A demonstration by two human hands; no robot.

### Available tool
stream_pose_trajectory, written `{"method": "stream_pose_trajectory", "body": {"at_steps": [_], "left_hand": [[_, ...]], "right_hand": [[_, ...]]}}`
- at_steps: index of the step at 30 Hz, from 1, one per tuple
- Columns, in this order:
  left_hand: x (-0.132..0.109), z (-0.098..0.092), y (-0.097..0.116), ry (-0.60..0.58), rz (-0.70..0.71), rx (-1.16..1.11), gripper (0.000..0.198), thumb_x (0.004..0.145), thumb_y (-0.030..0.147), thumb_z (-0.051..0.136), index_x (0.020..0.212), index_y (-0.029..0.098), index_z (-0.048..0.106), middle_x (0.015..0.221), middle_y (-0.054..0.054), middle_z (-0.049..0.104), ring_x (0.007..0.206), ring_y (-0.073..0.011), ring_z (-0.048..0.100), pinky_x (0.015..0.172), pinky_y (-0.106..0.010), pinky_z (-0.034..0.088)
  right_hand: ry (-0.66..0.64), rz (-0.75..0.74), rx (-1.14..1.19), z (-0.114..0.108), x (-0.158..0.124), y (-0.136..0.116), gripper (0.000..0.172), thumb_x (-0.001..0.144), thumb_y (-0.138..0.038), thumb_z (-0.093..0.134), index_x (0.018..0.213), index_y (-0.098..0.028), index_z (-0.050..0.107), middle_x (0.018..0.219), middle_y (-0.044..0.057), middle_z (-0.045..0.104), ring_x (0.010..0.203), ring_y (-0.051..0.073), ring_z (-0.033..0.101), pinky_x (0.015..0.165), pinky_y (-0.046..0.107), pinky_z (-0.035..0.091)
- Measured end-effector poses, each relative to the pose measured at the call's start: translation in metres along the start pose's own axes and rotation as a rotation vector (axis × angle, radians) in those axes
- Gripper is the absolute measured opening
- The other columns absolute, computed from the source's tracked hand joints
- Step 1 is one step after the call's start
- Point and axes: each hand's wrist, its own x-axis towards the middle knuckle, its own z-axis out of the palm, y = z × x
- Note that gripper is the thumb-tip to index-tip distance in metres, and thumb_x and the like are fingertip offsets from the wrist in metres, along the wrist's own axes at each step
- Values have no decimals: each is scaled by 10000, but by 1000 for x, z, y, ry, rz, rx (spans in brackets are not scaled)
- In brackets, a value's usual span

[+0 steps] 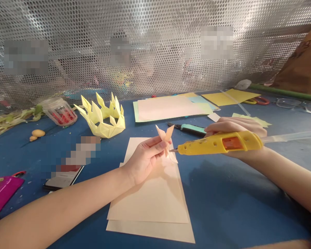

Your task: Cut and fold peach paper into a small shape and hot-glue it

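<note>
Folded paper piece (166,137), pale peach with pointed flaps spreading upward, is pinched between the thumb and fingertips of the left hand (145,159), raised above the blue surface (235,193) near the middle of the view. The right hand (235,133) is clasped around a yellow glue gun (217,143) held level, its metal nozzle pointing left and ending just beside the lower edge of the folded piece; whether the tip touches the paper cannot be told. A clear glue stick (292,136) juts from the back of the gun toward the right. Under the left hand lie two overlapping peach sheets (150,204), flat on the surface. Behind the hands rests a teal-handled cutter (190,128), and beyond it a stack of pink, green and yellow paper (168,108). To the left stands a yellow folded paper crown (103,119), with a clear plastic jar (60,112) lying on its side near it. Orange-handled scissors (259,100) sit far right beside yellow sheets. A magenta case (1,192) and a phone (63,180) lie at the near left edge. A perforated metal screen (155,41) backs the surface.
</note>
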Motion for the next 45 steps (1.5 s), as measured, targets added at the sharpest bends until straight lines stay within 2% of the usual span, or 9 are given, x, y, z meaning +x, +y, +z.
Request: {"method": "stream_pose_trajectory", "body": {"at_steps": [6, 11, 17, 24, 29, 41, 45], "left_hand": [[0, 1, 0, -3, 1, 10, 259, 689, 408, 950, 828, 225, 831, 889, -23, 691, 800, -148, 507, 822, -306, 387], [-1, 1, 0, 2, -5, 19, 261, 684, 411, 949, 819, 223, 828, 902, -25, 698, 788, -147, 505, 836, -314, 384], [0, 2, 1, 9, -9, 30, 243, 683, 392, 952, 782, 216, 816, 904, -22, 695, 783, -141, 490, 835, -307, 376], [-1, 2, 1, 20, -3, 25, 251, 668, 384, 962, 720, 211, 788, 731, 23, 591, 727, -127, 449, 797, -294, 370], [0, 2, 0, 28, 1, 6, 260, 659, 377, 967, 694, 208, 773, 700, 33, 556, 720, -127, 452, 792, -296, 371], [0, 1, -1, 57, -17, -55, 240, 645, 332, 977, 728, 214, 784, 712, 33, 607, 718, -116, 495, 789, -280, 401], [-1, 1, -1, 69, -22, -79, 231, 657, 304, 973, 756, 209, 787, 741, 27, 624, 732, -114, 521, 793, -275, 414]], "right_hand": [[44, 18, -34, 1, -3, 3, 177, 1000, -389, 574, 861, -280, 589, 577, -40, 639, 451, 127, 579, 448, 259, 418], [25, 15, -41, -1, -3, 2, 251, 1025, -463, 545, 866, -273, 588, 577, -28, 634, 439, 123, 556, 450, 261, 424], [33, 20, -39, -1, -3, 2, 252, 1026, -461, 541, 866, -274, 591, 573, -29, 634, 444, 117, 557, 457, 253, 423], [14, 13, -14, -3, -2, 1, 208, 1027, -414, 540, 873, -283, 589, 582, -36, 635, 440, 126, 562, 448, 266, 421], [-8, -9, 8, -3, 0, 0, 285, 1062, -472, 464, 886, -282, 582, 574, -31, 634, 429, 126, 544, 457, 270, 410], [-55, -70, 35, -5, 0, 1, 328, 1085, -479, 391, 944, -262, 592, 573, -18, 635, 441, 121, 530, 475, 260, 394], [-28, -89, 52, -1, -3, 4, 357, 1087, -487, 376, 930, -268, 611, 575, -23, 643, 450, 125, 554, 480, 265, 405]]}}
